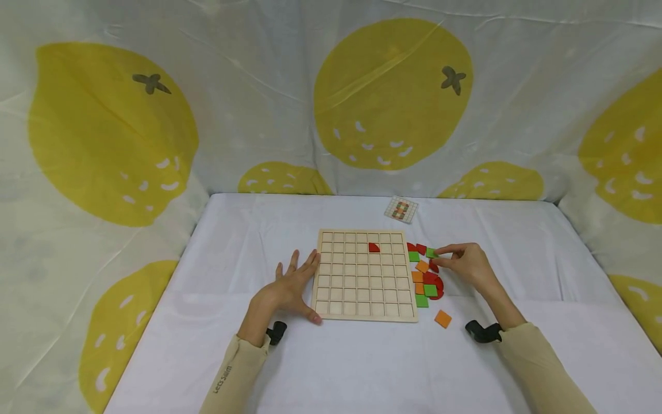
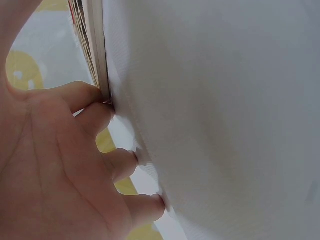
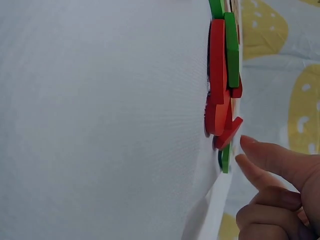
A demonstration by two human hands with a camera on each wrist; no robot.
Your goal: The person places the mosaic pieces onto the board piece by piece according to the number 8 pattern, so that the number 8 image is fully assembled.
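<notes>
A square wooden grid board [image 1: 367, 317] lies on the white table, with one red quarter-round tile [image 1: 374, 248] in an upper cell. Fingers spread, my left hand [image 1: 285, 290] rests at the board's left edge. In the left wrist view its fingertips [image 2: 106, 97] are right at the board's side [image 2: 96, 45]. My right hand [image 1: 469, 265] reaches over the loose tiles right of the board. Its thumb and index finger are apart with nothing between them, close to a green square tile [image 1: 431, 252] and a red tile [image 1: 434, 266]. The right hand's other fingers [image 3: 270, 212] are curled in.
Several red, green and orange tiles [image 1: 430, 278] are heaped along the board's right edge. One orange square tile [image 1: 442, 318] lies apart, nearer the front. A small pattern card [image 1: 401, 210] lies behind the board. A lemon-print cloth [image 1: 258, 115] hangs behind the table.
</notes>
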